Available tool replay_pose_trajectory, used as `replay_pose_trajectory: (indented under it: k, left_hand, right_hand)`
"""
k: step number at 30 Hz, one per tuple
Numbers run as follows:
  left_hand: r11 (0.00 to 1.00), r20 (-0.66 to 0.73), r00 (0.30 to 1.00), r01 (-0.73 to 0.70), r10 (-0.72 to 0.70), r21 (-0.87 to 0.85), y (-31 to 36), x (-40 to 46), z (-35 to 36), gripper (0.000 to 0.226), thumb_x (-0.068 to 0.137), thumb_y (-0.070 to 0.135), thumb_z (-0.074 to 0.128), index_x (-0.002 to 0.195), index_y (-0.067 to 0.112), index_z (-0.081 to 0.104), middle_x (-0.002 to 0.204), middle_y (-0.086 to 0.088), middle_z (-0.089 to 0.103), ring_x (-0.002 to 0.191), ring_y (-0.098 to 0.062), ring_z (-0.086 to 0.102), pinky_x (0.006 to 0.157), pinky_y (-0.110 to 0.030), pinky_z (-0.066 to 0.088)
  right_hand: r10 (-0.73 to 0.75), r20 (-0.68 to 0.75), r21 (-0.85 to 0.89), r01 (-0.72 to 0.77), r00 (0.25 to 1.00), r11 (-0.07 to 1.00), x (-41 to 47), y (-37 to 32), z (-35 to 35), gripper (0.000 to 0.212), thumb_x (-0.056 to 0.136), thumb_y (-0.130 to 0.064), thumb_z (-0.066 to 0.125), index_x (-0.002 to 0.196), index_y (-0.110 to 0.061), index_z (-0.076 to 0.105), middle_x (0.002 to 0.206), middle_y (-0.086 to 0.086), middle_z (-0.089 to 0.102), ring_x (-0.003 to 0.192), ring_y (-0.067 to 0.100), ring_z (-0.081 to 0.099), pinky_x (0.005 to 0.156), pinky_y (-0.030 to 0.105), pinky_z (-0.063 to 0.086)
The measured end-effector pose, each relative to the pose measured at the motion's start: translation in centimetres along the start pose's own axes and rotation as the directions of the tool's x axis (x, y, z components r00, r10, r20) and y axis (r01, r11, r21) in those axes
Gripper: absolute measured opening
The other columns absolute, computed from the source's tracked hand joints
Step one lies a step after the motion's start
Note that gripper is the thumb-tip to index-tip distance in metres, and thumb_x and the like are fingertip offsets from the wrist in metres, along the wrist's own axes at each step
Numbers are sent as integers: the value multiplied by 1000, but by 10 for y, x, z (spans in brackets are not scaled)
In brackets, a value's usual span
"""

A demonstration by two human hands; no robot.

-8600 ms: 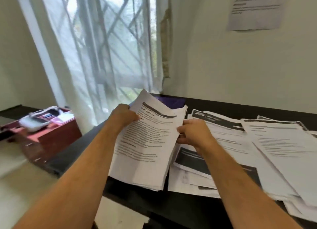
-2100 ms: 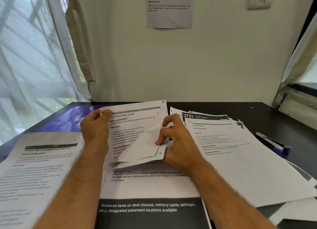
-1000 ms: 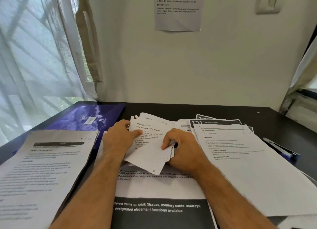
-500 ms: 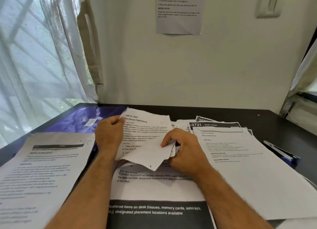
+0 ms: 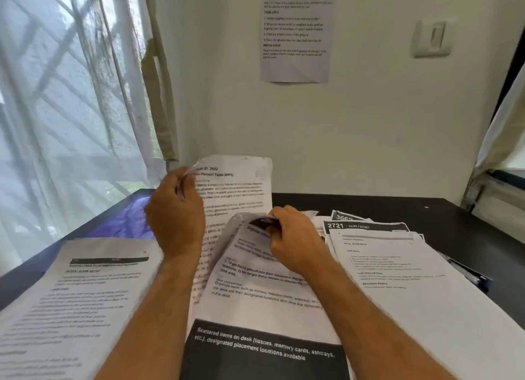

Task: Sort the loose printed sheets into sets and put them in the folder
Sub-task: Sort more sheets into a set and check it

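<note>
My left hand (image 5: pixel 176 223) grips the top left corner of a printed sheet headed "Task ID: 2692" (image 5: pixel 238 186) and holds it up off the desk. My right hand (image 5: pixel 295 240) pinches the curled top edge of another sheet (image 5: pixel 255 280) on the middle pile. A sorted set of sheets (image 5: pixel 65 303) lies at the left, partly over the purple folder (image 5: pixel 125 223). Another stack topped by a sheet below the "2721" page (image 5: pixel 397 268) lies at the right.
The black desk (image 5: pixel 443 217) stands in a corner against a white wall. A curtained window (image 5: pixel 65 109) runs along the left. A blue pen (image 5: pixel 471 277) peeks out from under the right stack. A notice (image 5: pixel 297 32) hangs on the wall.
My left hand has lifted the "2692" sheet upward from the middle pile. My right hand has shifted its hold to the curled top of the sheet beneath.
</note>
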State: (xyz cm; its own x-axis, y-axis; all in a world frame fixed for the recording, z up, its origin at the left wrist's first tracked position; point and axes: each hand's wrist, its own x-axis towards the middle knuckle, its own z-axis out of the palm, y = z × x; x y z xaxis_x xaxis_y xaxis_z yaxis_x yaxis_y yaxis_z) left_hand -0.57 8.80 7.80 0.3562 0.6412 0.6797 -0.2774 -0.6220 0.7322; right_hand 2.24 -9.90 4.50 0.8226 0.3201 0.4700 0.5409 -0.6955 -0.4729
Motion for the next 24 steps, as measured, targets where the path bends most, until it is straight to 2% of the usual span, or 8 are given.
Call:
replay_pose_trajectory:
  k: [3, 5, 8, 10, 12, 14, 18, 24]
  left_hand:
    - [991, 26, 992, -119, 121, -56, 22, 15, -4, 23, 102, 31, 55, 111, 21, 73, 100, 3, 75, 88, -16, 69, 81, -30, 58]
    - [976, 50, 980, -186, 193, -116, 38, 23, -8, 19, 101, 26, 58, 109, 22, 74, 96, 10, 72, 85, -3, 67, 75, -10, 50]
    - [941, 87, 955, -261, 285, -217, 63, 27, -17, 19, 100, 17, 57, 106, 19, 74, 89, 14, 68, 82, 14, 62, 67, 1, 43]
    - [902, 79, 927, -334, 368, -275, 80, 27, -28, 20, 100, 17, 54, 106, 18, 74, 87, 13, 68, 83, 14, 63, 67, 0, 44]
    - [864, 72, 900, -387, 430, -321, 96, 30, -37, 20, 100, 21, 55, 109, 18, 72, 90, 12, 69, 83, 9, 65, 66, -4, 47]
    - [869, 126, 902, -348, 412, -352, 110, 35, -43, 20, 99, 28, 59, 117, 22, 65, 97, 12, 69, 82, 3, 67, 64, -8, 52]
    - [902, 295, 881, -266, 371, -341, 133, 37, -41, 19, 98, 27, 61, 117, 26, 60, 107, 13, 65, 89, -7, 66, 73, -18, 59]
    - [803, 563, 799, 185, 213, -566, 158, -6, -9, 19, 96, 15, 62, 112, 25, 66, 105, 5, 74, 91, -16, 74, 75, -35, 62]
  right_hand:
    - [43, -44, 110, -38, 998, 993, 14, -14, -8, 58, 91, -5, 61, 143, -24, 41, 143, -5, 36, 112, 11, 53, 86, 9, 48]
    - [21, -247, 224, 36, 969, 974, 24, -33, -21, 63, 94, -6, 60, 146, -27, 33, 152, -5, 28, 106, 5, 53, 69, -2, 43]
    - [-86, -448, 229, 207, 890, 951, 45, -60, -47, 60, 98, -15, 59, 149, -29, 30, 155, -5, 27, 119, 6, 46, 97, 9, 42]
    - [-166, -497, 178, 287, 852, 941, 56, -74, -68, 38, 98, -18, 60, 135, -24, 50, 141, -3, 46, 116, 12, 55, 102, 20, 46]
    - [-220, -557, 126, 344, 801, 930, 60, -87, -93, 13, 98, -14, 59, 109, -14, 66, 110, -3, 61, 98, 13, 60, 88, 14, 50]
    - [-263, -649, 80, 408, 714, 909, 60, -98, -119, 8, 95, -9, 60, 98, -9, 68, 92, -6, 61, 85, 12, 61, 78, 14, 50]
    - [-380, -757, -78, 504, 532, 860, 51, -115, -174, 14, 97, -14, 56, 96, -5, 66, 93, -5, 61, 83, 9, 60, 75, 8, 48]
    - [-396, -741, -148, 443, 543, 884, 33, -91, -218, 16, 98, -13, 53, 98, -5, 67, 92, -4, 59, 82, -8, 51, 72, 4, 42]
